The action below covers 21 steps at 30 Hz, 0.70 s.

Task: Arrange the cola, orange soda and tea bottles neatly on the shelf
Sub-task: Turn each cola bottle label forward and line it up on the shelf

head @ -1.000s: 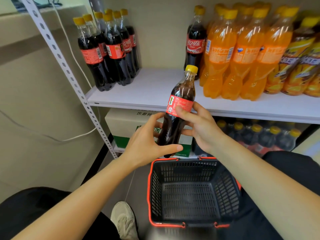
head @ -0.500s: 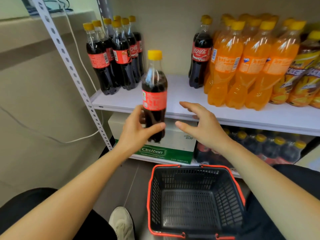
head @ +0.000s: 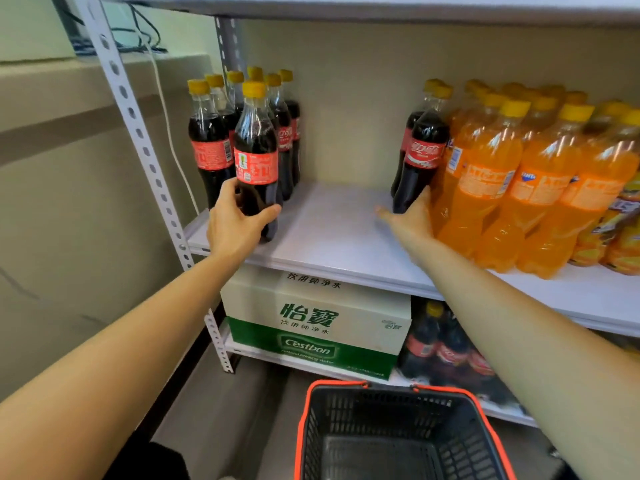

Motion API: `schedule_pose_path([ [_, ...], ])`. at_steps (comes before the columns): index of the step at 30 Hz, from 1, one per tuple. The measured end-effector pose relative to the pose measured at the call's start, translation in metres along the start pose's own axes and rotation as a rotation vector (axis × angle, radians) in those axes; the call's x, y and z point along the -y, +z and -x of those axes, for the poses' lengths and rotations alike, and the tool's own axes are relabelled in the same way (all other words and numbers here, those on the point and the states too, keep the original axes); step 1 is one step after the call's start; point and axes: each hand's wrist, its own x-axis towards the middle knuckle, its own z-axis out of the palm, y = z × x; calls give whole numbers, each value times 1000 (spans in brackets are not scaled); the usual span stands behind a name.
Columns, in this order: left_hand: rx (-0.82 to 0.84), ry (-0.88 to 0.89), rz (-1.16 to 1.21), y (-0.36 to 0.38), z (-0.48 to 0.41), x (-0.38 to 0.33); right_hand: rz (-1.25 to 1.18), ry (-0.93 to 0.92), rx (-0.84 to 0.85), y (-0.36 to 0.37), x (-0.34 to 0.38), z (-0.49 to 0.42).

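Note:
My left hand (head: 239, 226) grips a cola bottle (head: 256, 161) with a red label and yellow cap around its lower half. It is held upright at the front of the cola group (head: 211, 147) on the left of the white shelf (head: 332, 223); its base is at or just above the shelf surface. My right hand (head: 410, 216) reaches across the shelf, fingers against the base of a cola bottle (head: 420, 157), thumb spread away to the left. That bottle and one behind it stand next to the orange soda bottles (head: 485, 188). Tea bottles (head: 623, 220) show at the far right edge.
A perforated metal upright (head: 138, 140) bounds the shelf on the left. Below it sit a Cestbon water carton (head: 311, 323) and more cola bottles (head: 440, 344). A black basket with a red rim (head: 391, 386) stands on the floor in front of me.
My left hand has carried the cola bottle up and back to the left cola group. My right hand released it and has reached right to the cola bottle beside the orange sodas.

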Motion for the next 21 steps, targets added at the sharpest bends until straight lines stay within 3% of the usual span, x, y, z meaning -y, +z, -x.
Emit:
schedule_pose_path([
  [10,-97,-34,43,19,-31,26,81,4,-245,23,-2,-45],
  [21,-89,-29,9,18,-15,34,-156,-144,46,10,-8,-17],
])
